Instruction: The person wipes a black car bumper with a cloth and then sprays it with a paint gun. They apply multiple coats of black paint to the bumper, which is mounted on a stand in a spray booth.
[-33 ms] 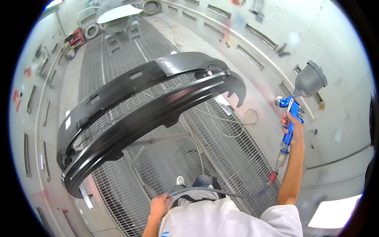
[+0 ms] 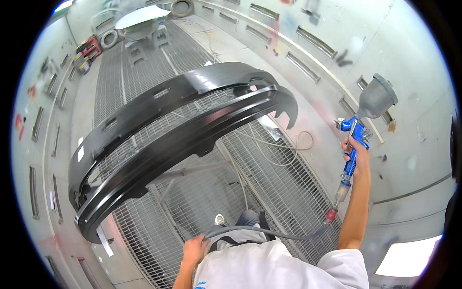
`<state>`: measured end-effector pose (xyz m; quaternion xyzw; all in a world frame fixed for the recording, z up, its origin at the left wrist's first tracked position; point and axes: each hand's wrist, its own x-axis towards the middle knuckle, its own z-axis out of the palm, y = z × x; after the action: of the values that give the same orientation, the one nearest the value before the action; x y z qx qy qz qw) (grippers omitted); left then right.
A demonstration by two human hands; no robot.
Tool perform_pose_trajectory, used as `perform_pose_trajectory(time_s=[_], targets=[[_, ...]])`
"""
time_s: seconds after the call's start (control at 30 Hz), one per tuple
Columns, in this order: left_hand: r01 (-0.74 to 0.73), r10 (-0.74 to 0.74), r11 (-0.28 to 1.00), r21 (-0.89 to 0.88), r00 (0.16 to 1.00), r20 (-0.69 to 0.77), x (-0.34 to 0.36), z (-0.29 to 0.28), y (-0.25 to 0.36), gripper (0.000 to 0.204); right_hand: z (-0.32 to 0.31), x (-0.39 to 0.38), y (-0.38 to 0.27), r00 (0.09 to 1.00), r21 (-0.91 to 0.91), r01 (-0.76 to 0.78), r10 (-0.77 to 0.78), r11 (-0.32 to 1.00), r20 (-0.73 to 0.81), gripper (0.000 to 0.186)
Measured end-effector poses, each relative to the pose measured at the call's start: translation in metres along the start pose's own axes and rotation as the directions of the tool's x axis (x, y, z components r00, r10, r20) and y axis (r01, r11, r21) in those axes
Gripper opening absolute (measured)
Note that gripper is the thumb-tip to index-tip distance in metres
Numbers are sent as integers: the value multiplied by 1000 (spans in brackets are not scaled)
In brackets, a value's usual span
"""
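Observation:
My right hand is closed around the handle of a blue spray gun, held up at the right. A grey paint cup sits on top of the gun, whose nozzle points left. From a red coupling below the handle, a dark air hose runs across my waist to my left hand, which is closed on it. In front of me stands a long curved black car bumper, apart from both hands. Its far upper part looks shinier; some of the stand under it is hidden.
Metal grating covers much of the floor. A pale hose lies looped right of the bumper. Further back, a white panel rests on grey stools. Cans and tyres stand by the walls.
The view has shifted very slightly, so the bumper and walls appear a few pixels further left. Both hands keep their holds on the spray gun and the hose.

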<state>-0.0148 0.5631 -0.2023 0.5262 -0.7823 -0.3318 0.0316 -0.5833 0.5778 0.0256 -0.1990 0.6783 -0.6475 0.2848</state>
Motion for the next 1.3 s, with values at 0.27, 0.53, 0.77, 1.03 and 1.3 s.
perform_pose_trajectory(time_s=[0.27,0.53,0.77,1.03,1.3], targets=[[48,-68,991,128,985,156,82,16,42,32,-8,49,33,933,419,-206,48,884,358,29],[118,-171,963,243,962,211,140,47,152,31,-63,209,127,921,287,-365,297,886,254,15],[201,-246,951,234,952,181,165,60,209,34,-87,322,245,871,97,-488,478,867,108,16],[388,-409,902,187,908,89,173,70,232,39,-79,361,254,880,86,-474,474,876,17,15],[459,-457,871,174,888,-52,152,78,222,36,-32,371,133,899,241,-409,344,880,270,12]])
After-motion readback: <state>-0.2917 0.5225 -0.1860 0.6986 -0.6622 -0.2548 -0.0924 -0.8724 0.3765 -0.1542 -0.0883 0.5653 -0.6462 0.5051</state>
